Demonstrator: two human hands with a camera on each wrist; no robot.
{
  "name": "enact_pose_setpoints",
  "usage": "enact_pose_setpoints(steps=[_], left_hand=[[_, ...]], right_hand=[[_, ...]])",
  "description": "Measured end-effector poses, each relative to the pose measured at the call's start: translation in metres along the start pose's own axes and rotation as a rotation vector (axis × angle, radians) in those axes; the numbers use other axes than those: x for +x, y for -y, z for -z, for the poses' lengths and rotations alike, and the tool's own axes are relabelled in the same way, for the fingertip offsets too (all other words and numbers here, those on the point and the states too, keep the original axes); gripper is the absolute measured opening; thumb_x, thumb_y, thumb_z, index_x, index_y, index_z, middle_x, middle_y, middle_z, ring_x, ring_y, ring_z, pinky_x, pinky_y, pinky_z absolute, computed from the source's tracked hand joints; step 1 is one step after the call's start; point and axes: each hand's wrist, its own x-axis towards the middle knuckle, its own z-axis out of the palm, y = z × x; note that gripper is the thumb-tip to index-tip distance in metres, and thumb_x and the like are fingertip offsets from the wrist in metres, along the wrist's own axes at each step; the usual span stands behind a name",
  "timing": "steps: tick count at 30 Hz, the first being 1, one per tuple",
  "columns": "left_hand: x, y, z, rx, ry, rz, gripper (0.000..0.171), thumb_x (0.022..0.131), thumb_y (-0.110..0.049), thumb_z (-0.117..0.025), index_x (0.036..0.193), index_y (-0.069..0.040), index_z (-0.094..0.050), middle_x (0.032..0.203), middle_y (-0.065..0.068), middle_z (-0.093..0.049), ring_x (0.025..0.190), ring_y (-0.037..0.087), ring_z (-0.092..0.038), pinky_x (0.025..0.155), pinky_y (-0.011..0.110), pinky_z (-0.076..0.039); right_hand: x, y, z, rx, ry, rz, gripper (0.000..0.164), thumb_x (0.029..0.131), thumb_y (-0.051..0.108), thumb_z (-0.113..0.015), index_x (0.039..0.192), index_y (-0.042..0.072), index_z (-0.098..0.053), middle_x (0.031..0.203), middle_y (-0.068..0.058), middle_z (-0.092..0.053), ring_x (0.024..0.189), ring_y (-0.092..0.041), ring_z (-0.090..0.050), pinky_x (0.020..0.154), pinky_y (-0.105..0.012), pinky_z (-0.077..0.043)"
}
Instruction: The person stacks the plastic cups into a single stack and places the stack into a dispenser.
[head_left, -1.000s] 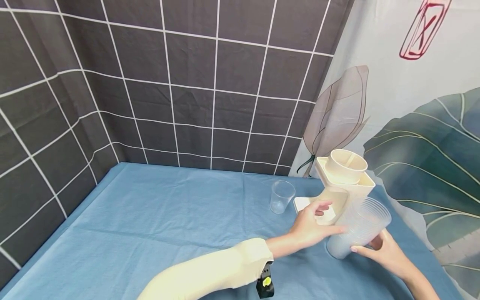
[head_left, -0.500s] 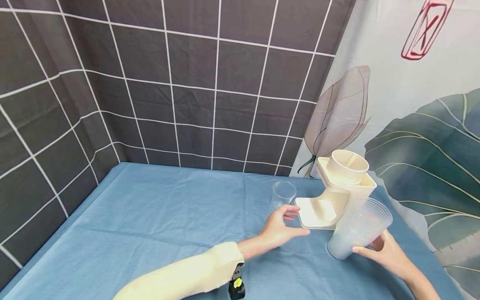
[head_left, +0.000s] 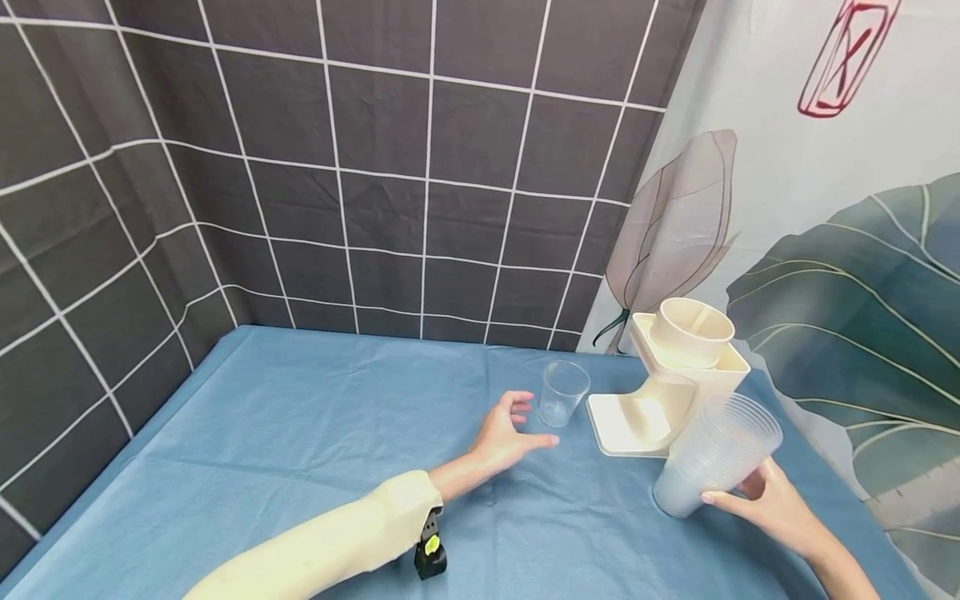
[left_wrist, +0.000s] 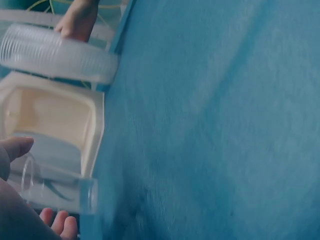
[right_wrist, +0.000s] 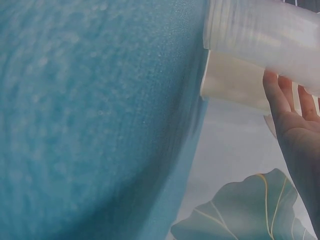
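My right hand (head_left: 772, 507) grips a tilted stack of clear plastic cups (head_left: 716, 457) low on its side, thumb in front. The lower end of the stack is close over the blue cloth. In the right wrist view the fingers (right_wrist: 287, 92) lie along the stack's side. My left hand (head_left: 501, 435) is spread with thumb and fingers apart, just left of a single clear plastic cup (head_left: 564, 394) standing upright. In the left wrist view this cup (left_wrist: 60, 192) appears between thumb and fingers, with nothing gripped.
A cream stand (head_left: 637, 421) with a flat base and a round tube (head_left: 693, 329) on top stands behind the stack. Blue cloth (head_left: 337, 408) covers the table. Dark gridded fabric (head_left: 375, 192) hangs behind, and a leaf-patterned curtain (head_left: 862, 333) at the right.
My left hand has left the cup stack and moved left, past the stand's base, to beside the single cup. The right hand and the stack have stayed in place.
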Motion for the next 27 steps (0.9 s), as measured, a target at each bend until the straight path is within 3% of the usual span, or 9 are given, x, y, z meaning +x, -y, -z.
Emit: enact_pose_setpoints(steps=[4,13,27], left_hand=[[0.013,0.004,0.002,-0.022,-0.004,0.03,0.071,0.07,-0.016,-0.084,0.131,-0.004,-0.049,0.132,0.019,-0.055,0.116,0.034,-0.055,0.097,0.046,-0.047],[0.036,0.005,-0.006,-0.027,0.003,0.038,0.084,0.068,-0.019,-0.086,0.139,-0.007,-0.043,0.14,0.015,-0.051,0.124,0.033,-0.052,0.1,0.046,-0.046],[0.05,0.009,-0.025,-0.019,-0.042,0.049,0.079,0.067,-0.016,-0.087,0.135,-0.008,-0.047,0.134,0.012,-0.056,0.119,0.029,-0.055,0.096,0.037,-0.049]], right_hand=[[0.0,0.0,0.0,-0.004,0.006,-0.001,0.084,0.073,-0.02,-0.067,0.142,0.011,-0.03,0.123,0.021,-0.048,0.107,0.013,-0.052,0.078,-0.01,-0.051],[0.001,0.0,0.001,0.029,0.005,0.005,0.084,0.073,-0.021,-0.067,0.142,0.01,-0.03,0.123,0.02,-0.049,0.107,0.011,-0.053,0.078,-0.011,-0.052],[0.0,0.0,0.0,0.058,0.002,-0.006,0.083,0.073,-0.022,-0.066,0.139,0.018,-0.034,0.122,0.018,-0.051,0.107,0.01,-0.055,0.077,-0.01,-0.051]])
